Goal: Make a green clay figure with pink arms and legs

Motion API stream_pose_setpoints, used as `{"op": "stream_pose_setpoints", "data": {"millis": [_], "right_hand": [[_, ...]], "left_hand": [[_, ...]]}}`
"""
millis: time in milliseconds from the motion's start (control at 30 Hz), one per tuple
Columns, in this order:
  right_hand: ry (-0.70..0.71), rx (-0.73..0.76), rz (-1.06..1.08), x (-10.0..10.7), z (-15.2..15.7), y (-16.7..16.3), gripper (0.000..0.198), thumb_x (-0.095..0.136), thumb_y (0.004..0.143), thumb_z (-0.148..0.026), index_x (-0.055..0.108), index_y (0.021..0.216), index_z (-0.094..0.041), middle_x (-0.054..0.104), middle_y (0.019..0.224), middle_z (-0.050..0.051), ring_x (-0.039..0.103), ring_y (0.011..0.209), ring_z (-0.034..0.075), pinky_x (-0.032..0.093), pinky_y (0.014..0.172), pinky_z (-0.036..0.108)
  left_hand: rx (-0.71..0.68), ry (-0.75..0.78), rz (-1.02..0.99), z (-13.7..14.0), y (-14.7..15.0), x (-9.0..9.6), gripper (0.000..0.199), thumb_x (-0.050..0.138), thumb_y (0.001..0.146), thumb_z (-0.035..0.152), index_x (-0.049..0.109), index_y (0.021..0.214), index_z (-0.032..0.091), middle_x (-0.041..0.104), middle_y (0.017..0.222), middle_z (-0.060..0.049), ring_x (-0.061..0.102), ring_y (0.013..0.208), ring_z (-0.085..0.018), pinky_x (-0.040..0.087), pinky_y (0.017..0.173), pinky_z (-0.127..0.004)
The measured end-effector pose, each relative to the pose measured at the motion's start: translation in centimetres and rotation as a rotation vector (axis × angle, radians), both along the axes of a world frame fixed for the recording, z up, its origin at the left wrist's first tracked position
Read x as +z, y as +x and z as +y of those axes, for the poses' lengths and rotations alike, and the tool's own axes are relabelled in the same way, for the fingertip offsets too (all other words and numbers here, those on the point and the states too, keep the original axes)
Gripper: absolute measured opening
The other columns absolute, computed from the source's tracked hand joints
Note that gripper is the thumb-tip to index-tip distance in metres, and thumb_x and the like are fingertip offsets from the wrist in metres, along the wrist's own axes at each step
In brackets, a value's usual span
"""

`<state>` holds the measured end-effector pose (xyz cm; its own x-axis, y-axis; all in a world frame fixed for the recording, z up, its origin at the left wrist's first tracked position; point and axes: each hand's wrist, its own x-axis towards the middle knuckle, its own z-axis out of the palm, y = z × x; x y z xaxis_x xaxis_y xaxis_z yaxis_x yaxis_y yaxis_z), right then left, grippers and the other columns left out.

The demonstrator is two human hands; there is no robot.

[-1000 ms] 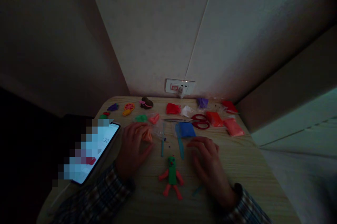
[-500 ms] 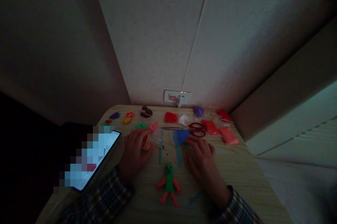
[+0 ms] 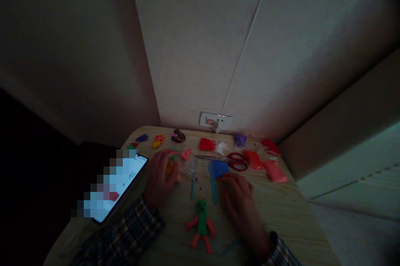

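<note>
My left hand point(image 3: 161, 176) is bent over a small pile of clay packets, its thumb and fingers around an orange clay packet point(image 3: 169, 169). Beside those fingertips lie a pink clay packet point(image 3: 185, 154) and clear wrapping point(image 3: 188, 169). My right hand point(image 3: 239, 195) hovers low over the table with fingers bent and apart, holding nothing I can see. Its fingertips are close to a blue clay packet point(image 3: 220, 169) and a blue plastic modelling knife point(image 3: 213, 189). Between my hands and nearer me lies a green clay figure point(image 3: 202, 222) with pink arms and legs.
Red-handled scissors point(image 3: 236, 162) lie behind the blue packet, with red, white and purple packets around them. Small clay models, including a brown one point(image 3: 178, 135), line the back left. A lit phone point(image 3: 133, 176) rests at left. A thin blue stick point(image 3: 193, 189) lies mid-table. A wall socket point(image 3: 215, 121) is behind.
The view has shifted slightly. My left fingers have curled further around the orange packet, and more of its yellowish-orange colour shows. My right hand has drawn back a little from the blue packet.
</note>
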<state>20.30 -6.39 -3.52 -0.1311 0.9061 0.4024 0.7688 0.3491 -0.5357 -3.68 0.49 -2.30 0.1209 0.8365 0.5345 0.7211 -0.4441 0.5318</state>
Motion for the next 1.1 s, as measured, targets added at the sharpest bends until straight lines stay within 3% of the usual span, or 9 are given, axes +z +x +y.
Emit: {"op": "stream_pose_setpoints", "data": {"millis": [700,1100], "right_hand": [[-0.046,-0.042,0.085,-0.53,-0.05,0.55,0.024,0.046,0.087,-0.012,0.06,0.102,-0.024,0.06,0.111,0.006,0.055,0.105,0.025,0.037,0.09,0.043],[-0.065,-0.045,0.09,-0.11,-0.08,0.39,0.021,0.045,0.088,-0.012,0.06,0.099,-0.023,0.059,0.109,0.007,0.055,0.102,0.024,0.037,0.088,0.042]], "left_hand": [[-0.099,-0.105,-0.049,-0.32,-0.03,-0.81,0.026,0.048,0.091,0.026,0.052,0.116,0.019,0.058,0.114,-0.01,0.056,0.11,-0.024,0.045,0.097,-0.043],[-0.038,-0.073,0.012,0.33,-0.47,0.04,0.024,0.049,0.09,0.026,0.055,0.111,0.017,0.06,0.11,-0.011,0.057,0.105,-0.025,0.048,0.093,-0.044]]}}
